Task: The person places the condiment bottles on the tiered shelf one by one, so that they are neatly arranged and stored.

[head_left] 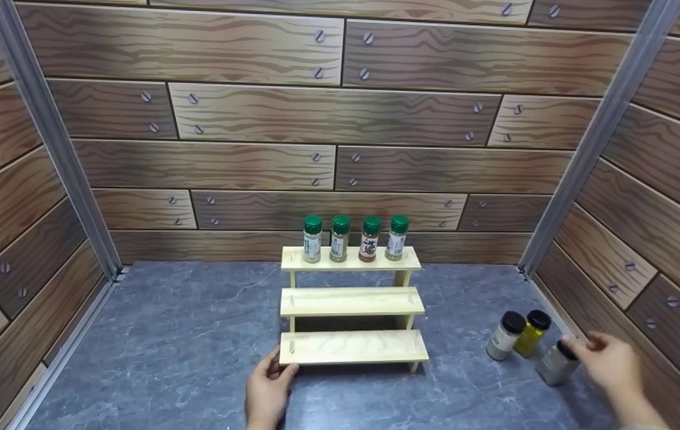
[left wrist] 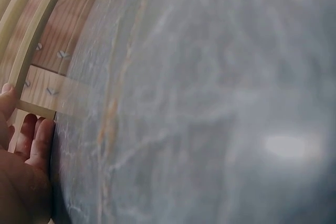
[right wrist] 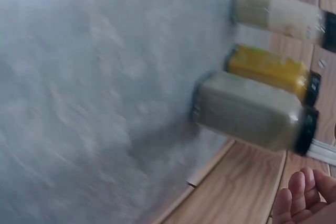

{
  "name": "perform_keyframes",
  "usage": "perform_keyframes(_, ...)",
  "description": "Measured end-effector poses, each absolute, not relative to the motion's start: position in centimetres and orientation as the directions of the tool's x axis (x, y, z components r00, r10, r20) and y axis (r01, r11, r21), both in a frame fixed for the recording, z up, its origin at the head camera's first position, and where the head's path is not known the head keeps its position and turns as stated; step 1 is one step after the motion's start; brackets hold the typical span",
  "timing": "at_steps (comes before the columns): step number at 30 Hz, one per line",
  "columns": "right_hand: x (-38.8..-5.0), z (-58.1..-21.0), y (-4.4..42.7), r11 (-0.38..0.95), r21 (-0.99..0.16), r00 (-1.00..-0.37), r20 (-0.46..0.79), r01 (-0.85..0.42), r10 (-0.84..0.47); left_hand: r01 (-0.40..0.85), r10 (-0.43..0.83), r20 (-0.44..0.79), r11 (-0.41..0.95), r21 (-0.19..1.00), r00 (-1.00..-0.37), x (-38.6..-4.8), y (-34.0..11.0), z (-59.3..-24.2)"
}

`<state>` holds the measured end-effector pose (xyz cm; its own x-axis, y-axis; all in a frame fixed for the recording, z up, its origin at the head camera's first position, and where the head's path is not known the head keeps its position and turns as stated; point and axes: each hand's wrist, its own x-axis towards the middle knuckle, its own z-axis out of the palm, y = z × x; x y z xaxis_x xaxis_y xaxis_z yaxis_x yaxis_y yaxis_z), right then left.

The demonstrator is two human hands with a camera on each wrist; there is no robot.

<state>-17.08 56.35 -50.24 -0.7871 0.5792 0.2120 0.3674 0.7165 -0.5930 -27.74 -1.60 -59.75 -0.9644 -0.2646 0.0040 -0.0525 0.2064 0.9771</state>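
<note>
A pale three-tier wooden rack (head_left: 351,347) stands on the table; four green-capped bottles (head_left: 368,239) line its top tier. My left hand (head_left: 267,391) pinches the left end of the lowest tier, thumb on its front edge; the left wrist view shows the fingers (left wrist: 41,140) by the rack's side piece. At the right, my right hand (head_left: 614,365) is beside the black lid of a grey square jar (head_left: 556,364). In the right wrist view its loosely bent fingers (right wrist: 297,192) are apart from that jar (right wrist: 247,109).
Behind the grey jar stand a yellow jar (head_left: 531,335) and a round white-labelled jar (head_left: 502,339), both black-lidded. Wood-patterned walls (head_left: 256,113) with metal corner posts (head_left: 47,131) enclose the grey marbled table (head_left: 184,340) at the back and sides.
</note>
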Motion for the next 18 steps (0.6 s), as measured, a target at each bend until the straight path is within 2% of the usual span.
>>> perform_keyframes(7,-16.6,-51.9,56.2,0.729,-0.559,-0.822,0.138,0.396,0.552,-0.046,-0.268,0.009,0.199,0.979,-0.963,-27.7,-1.4,-59.7)
perform_keyframes(18,-16.3,-52.7,55.0,0.707,-0.617,-0.77,0.244,0.346,0.59,-0.062,-0.264,-0.008,0.198,0.978,-0.965,-27.6,-1.5,-60.0)
